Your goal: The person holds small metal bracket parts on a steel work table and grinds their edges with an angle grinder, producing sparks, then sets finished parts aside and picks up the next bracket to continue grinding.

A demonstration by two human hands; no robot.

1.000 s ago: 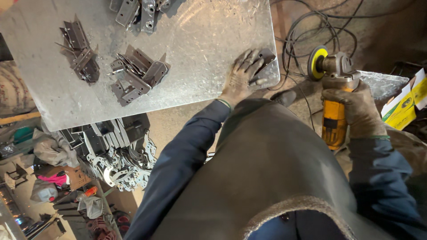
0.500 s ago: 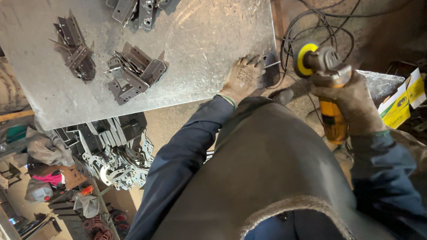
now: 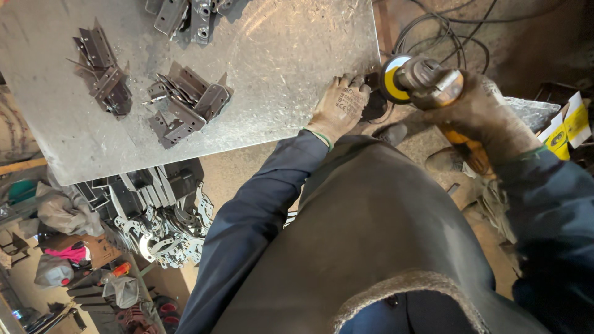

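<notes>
While gloved and pressed flat at the bench point(image 3: 260, 74) corner, left hand point(image 3: 340, 105) pins a small dark metal piece point(image 3: 373, 102) against the bench edge; fingers spread and bearing down on the piece, not curled round it.

Head view, sole view available:
- Right hand point(image 3: 479, 114), gloved, wrapped shut round the body of an angle grinder point(image 3: 433, 86). Yellow-ringed disc point(image 3: 391, 79) just beside the left fingertips, close to or touching the piece; contact not resolvable.
- Grinder cable point(image 3: 445, 31) looped on the floor beyond the right-hand fingers.
- Piles of folded metal brackets point(image 3: 185, 105) on the bench, well apart from the left fingers, toward the far side.
- Further stamped metal parts point(image 3: 154, 216) heaped on the floor below the bench.

Risks, as judged:
- Disc very near left fingertips; a snatch or kickback on the piece's edge could drive it into the glove.
- Piece held by hand pressure only, no clamp seen; could skid off the bench corner under grinding load.
- Loose cable could snag a foot or the tool.
- Sparks toward sleeve and apron possible; disc guard position not discernible.

Pose:
- Left arm extended forward, wrist low, palm down.
- Right arm bent, forearm across the body, wrist turned so the disc faces the piece from the right.
</notes>
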